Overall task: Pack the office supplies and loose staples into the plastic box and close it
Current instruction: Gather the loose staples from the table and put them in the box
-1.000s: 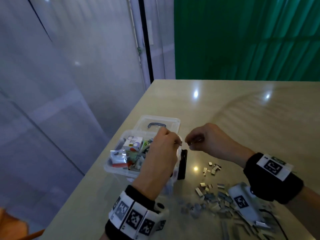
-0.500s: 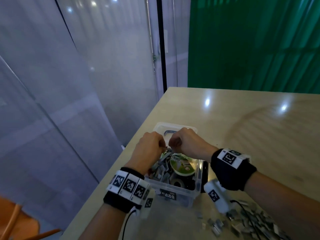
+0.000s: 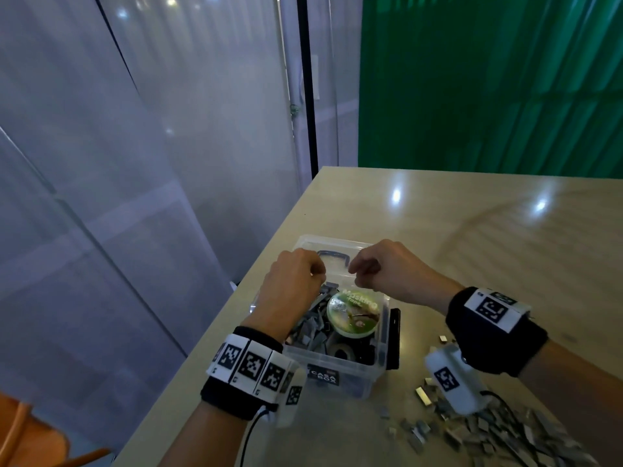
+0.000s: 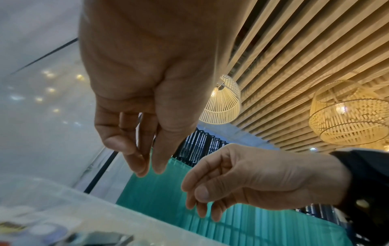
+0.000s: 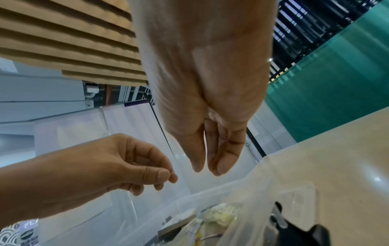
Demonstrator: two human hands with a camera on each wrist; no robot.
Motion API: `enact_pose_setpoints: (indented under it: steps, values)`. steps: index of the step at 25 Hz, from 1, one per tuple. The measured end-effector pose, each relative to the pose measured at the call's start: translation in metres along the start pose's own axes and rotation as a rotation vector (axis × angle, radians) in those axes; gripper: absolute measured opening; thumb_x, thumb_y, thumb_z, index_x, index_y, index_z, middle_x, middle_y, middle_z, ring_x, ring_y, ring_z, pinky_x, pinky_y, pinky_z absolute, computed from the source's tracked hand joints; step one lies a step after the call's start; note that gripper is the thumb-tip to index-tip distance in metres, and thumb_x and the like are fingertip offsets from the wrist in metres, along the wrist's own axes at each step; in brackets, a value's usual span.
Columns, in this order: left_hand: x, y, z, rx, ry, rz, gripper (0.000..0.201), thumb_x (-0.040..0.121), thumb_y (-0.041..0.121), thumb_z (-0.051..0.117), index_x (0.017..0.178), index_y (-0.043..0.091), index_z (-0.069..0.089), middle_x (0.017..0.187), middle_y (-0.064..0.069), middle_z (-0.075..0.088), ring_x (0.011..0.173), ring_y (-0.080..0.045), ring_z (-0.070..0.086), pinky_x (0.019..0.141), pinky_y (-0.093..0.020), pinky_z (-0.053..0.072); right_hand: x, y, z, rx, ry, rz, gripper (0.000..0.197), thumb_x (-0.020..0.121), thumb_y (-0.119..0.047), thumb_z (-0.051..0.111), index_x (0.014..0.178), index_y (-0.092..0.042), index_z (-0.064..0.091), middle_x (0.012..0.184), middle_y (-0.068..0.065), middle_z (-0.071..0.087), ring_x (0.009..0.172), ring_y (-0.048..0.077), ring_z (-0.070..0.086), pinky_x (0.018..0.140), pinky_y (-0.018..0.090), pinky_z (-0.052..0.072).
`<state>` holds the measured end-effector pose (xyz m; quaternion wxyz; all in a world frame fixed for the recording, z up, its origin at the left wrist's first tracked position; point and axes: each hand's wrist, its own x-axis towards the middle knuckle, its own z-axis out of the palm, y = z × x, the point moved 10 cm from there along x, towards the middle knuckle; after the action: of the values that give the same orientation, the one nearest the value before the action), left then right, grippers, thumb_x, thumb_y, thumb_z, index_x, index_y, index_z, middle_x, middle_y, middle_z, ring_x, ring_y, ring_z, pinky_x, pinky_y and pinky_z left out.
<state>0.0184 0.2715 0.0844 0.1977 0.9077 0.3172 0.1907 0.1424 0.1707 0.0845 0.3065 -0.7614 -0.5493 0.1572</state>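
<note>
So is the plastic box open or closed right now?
Open. The plastic box has no lid on top; its masking tape roll and staples are exposed, and the clear lid lies behind it.

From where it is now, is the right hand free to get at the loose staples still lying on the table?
Probably yes. The right hand hovers over the open plastic box, apparently holding nothing, and the loose staples lie uncovered on the table under that forearm; only the wrist camera hangs above them.

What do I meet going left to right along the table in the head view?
Left wristband → box → black latch → right wrist camera → loose staples.
</note>
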Motion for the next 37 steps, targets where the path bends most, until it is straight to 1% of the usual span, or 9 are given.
enact_pose_setpoints:
  steps: [4,8,13,16,19,24,27,31,37]
  values:
    - [-0.010,0.058,0.000,-0.058,0.002,0.093,0.007,0.088,0.025,0.070,0.089,0.020,0.074,0.087,0.004,0.072,0.075,-0.014,0.066,0.075,-0.040,0.058,-0.031,0.012,-0.023,0.003,-0.013,0.015,0.017,0.083,-0.013,0.079,0.100,-0.017,0.078,0.084,-0.005,0.075,0.075,0.004,0.070,0.074,0.023,0.058]
    - [-0.021,0.113,0.023,-0.071,-0.063,0.185,0.009,0.090,0.026,0.068,0.093,0.021,0.074,0.090,0.004,0.073,0.079,-0.015,0.066,0.078,-0.040,0.057,-0.064,0.033,-0.044,-0.013,-0.033,0.047,0.016,0.084,-0.017,0.079,0.100,-0.018,0.078,0.084,-0.006,0.074,0.074,0.006,0.070,0.070,0.025,0.059]
    - [-0.057,0.177,0.091,-0.076,-0.240,0.297,0.010,0.090,0.028,0.067,0.095,0.022,0.073,0.090,-0.001,0.071,0.081,-0.019,0.067,0.077,-0.038,0.057,-0.115,0.093,-0.055,-0.038,-0.134,0.139,0.004,0.087,-0.016,0.077,0.083,-0.018,0.075,0.067,-0.008,0.067,0.060,0.002,0.061,0.057,0.018,0.047]
    - [-0.076,0.173,0.145,-0.002,-0.412,0.235,0.022,0.092,0.031,0.067,0.110,0.019,0.069,0.107,-0.005,0.066,0.095,-0.023,0.065,0.087,-0.040,0.055,-0.135,0.141,-0.044,-0.124,-0.174,0.268,0.010,0.087,-0.022,0.078,0.096,-0.018,0.077,0.087,-0.008,0.073,0.076,-0.001,0.064,0.069,0.019,0.046]
    - [-0.095,0.152,0.183,0.104,-0.518,0.157,0.033,0.092,0.032,0.065,0.120,0.014,0.061,0.117,-0.007,0.056,0.105,-0.026,0.061,0.091,-0.037,0.051,-0.143,0.186,-0.026,-0.158,-0.182,0.384,0.032,0.086,-0.027,0.079,0.116,-0.018,0.072,0.113,0.000,0.071,0.097,0.010,0.064,0.079,0.021,0.045]
    - [-0.115,0.112,0.216,0.252,-0.582,0.039,0.046,0.091,0.036,0.066,0.127,0.011,0.050,0.129,-0.012,0.041,0.116,-0.031,0.050,0.093,-0.037,0.046,-0.141,0.209,0.013,-0.146,-0.263,0.417,0.074,0.089,-0.041,0.072,0.153,-0.025,0.038,0.153,0.005,0.043,0.135,0.026,0.046,0.105,0.036,0.039]
    - [-0.116,0.095,0.229,0.194,-0.590,-0.073,0.051,0.088,0.036,0.070,0.128,0.013,0.047,0.129,-0.011,0.037,0.113,-0.031,0.053,0.094,-0.037,0.050,-0.130,0.208,0.035,-0.234,-0.301,0.356,0.078,0.091,-0.051,0.065,0.156,-0.026,0.029,0.153,0.007,0.040,0.136,0.034,0.040,0.110,0.045,0.037]
    - [-0.111,0.102,0.239,0.045,-0.546,-0.051,0.037,0.092,0.028,0.065,0.123,0.017,0.049,0.124,-0.007,0.039,0.112,-0.028,0.051,0.092,-0.038,0.050,-0.133,0.186,0.053,-0.371,-0.411,0.247,0.040,0.102,-0.026,0.049,0.142,-0.019,0.053,0.143,0.006,0.044,0.131,0.031,0.039,0.107,0.042,0.039]
    - [-0.111,0.109,0.226,-0.055,-0.532,0.012,0.039,0.094,0.023,0.063,0.132,0.022,0.055,0.127,-0.003,0.049,0.114,-0.022,0.054,0.093,-0.031,0.050,-0.173,0.171,0.034,-0.278,-0.574,0.199,0.042,0.098,-0.008,0.048,0.131,-0.028,0.064,0.134,-0.004,0.055,0.118,0.017,0.055,0.099,0.038,0.049]
